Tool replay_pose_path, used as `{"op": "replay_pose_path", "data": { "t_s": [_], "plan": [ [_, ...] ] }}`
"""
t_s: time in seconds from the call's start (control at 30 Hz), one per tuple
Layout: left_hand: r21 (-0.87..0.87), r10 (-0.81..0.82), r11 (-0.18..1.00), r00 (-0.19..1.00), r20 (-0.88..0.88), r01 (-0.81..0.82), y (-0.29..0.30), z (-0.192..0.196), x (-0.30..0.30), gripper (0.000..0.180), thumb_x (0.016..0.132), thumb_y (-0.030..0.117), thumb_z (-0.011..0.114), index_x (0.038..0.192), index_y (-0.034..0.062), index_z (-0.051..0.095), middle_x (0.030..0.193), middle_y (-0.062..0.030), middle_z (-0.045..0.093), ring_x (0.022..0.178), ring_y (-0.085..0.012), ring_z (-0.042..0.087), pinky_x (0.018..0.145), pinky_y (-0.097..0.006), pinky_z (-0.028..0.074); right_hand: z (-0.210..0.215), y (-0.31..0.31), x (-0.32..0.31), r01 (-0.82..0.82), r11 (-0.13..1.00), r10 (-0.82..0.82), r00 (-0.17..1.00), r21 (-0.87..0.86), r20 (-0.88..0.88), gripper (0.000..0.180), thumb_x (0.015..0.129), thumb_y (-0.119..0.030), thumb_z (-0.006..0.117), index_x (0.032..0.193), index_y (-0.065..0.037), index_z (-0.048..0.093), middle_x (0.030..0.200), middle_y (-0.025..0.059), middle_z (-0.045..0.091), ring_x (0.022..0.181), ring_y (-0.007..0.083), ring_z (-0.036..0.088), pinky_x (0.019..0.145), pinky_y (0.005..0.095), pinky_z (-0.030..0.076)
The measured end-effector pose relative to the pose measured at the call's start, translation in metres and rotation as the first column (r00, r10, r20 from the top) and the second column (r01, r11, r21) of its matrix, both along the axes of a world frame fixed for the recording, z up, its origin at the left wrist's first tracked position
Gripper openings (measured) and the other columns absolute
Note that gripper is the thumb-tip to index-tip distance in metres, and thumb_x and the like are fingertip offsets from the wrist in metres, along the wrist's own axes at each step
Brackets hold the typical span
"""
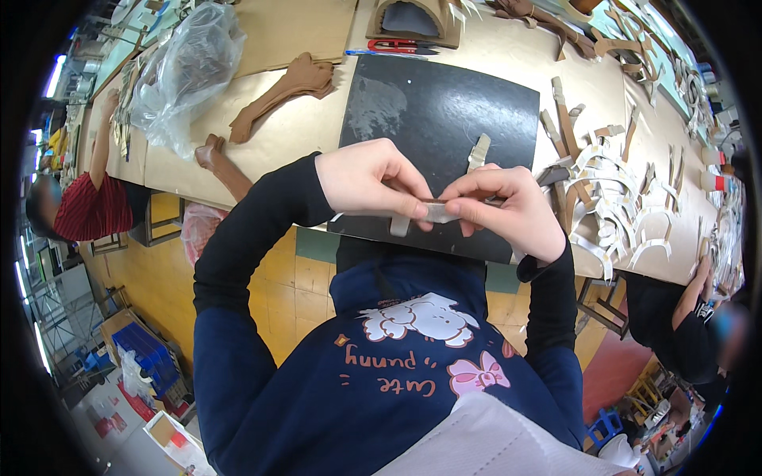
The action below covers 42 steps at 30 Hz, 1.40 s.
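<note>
Between my two hands is a small pale strap piece (pixel 439 213) with a brown edge, held over the near part of a black board (pixel 444 95). My left hand (pixel 373 178) pinches its left end between thumb and fingers. At its right end, my right hand (pixel 508 206) grips it the same way. A light tab (pixel 400 226) hangs below my left fingers. Another light strap end (pixel 479 151) shows against the board just beyond my right hand; whether it joins the held piece is hidden.
Brown strap-shaped pieces (pixel 282 95) lie left of the board, near a clear plastic bag (pixel 190 71). Red-handled snips (pixel 397 46) rest beyond it. Cream and brown strap pieces (pixel 615 198) crowd the right side. One person (pixel 103 202) sits at the left, another (pixel 675 325) at the right.
</note>
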<state>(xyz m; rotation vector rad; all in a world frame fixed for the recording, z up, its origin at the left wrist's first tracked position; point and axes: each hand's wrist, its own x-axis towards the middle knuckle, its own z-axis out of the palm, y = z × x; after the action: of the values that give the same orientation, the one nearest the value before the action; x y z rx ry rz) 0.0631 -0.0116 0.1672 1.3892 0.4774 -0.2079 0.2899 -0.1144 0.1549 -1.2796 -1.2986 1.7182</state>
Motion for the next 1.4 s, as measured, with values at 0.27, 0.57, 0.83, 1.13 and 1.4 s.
{"op": "replay_pose_path", "data": {
  "t_s": [0.27,0.57,0.83,1.13,1.4],
  "plan": [
    [0.256,0.148,0.955,0.988,0.035,-0.152,-0.009,0.010,-0.005,0.024,0.095,0.007,0.065,0.116,-0.0048,0.068,0.102,-0.0081,0.073,0.092,-0.0114,0.067,0.087,-0.026,0.053,-0.001,-0.003,-0.002,0.108,0.989,-0.111,0.994,0.101,0.018,0.017,0.087,-0.005,0.076,0.101,0.003,0.074,0.083,0.0064,0.070,0.066,0.0104,0.068,0.060,0.0214,0.052],
    [0.132,0.251,0.955,0.961,0.116,-0.266,-0.005,0.015,-0.007,0.021,0.090,0.005,0.071,0.108,-0.0042,0.073,0.095,-0.0101,0.075,0.091,-0.0117,0.069,0.086,-0.026,0.053,-0.003,-0.003,0.001,0.144,0.983,-0.138,0.989,0.111,-0.062,0.014,0.087,-0.005,0.076,0.099,0.001,0.076,0.079,0.0058,0.073,0.065,0.0091,0.069,0.059,0.0207,0.051],
    [0.161,0.238,0.954,0.965,0.113,-0.255,-0.002,0.016,-0.006,0.020,0.089,0.007,0.073,0.105,-0.0044,0.074,0.089,-0.0093,0.075,0.082,-0.0096,0.069,0.079,-0.024,0.053,-0.002,0.003,0.003,-0.014,0.953,-0.024,0.993,0.303,0.119,0.012,0.086,0.004,0.073,0.098,0.005,0.073,0.088,0.0067,0.067,0.076,0.0144,0.070,0.066,0.0244,0.058],
    [-0.028,0.271,0.962,0.962,-0.042,-0.272,-0.001,0.000,-0.005,0.019,0.087,0.010,0.077,0.101,-0.0029,0.074,0.087,-0.0069,0.075,0.079,-0.0072,0.068,0.075,-0.020,0.051,-0.002,-0.003,-0.003,0.079,0.995,-0.082,0.995,-0.061,-0.059,0.015,0.090,-0.003,0.070,0.102,0.006,0.070,0.087,0.0110,0.074,0.075,0.0128,0.071,0.065,0.0229,0.057],
    [-0.102,0.263,0.958,0.962,-0.076,-0.270,-0.002,-0.011,-0.006,0.016,0.086,0.007,0.077,0.099,-0.0019,0.074,0.086,-0.0055,0.074,0.078,-0.0057,0.068,0.073,-0.018,0.051,-0.003,-0.001,-0.002,0.012,0.997,-0.015,0.999,-0.073,-0.045,0.015,0.090,-0.003,0.070,0.102,0.006,0.070,0.080,0.0100,0.074,0.069,0.0118,0.071,0.064,0.0232,0.057]
  ]
}}
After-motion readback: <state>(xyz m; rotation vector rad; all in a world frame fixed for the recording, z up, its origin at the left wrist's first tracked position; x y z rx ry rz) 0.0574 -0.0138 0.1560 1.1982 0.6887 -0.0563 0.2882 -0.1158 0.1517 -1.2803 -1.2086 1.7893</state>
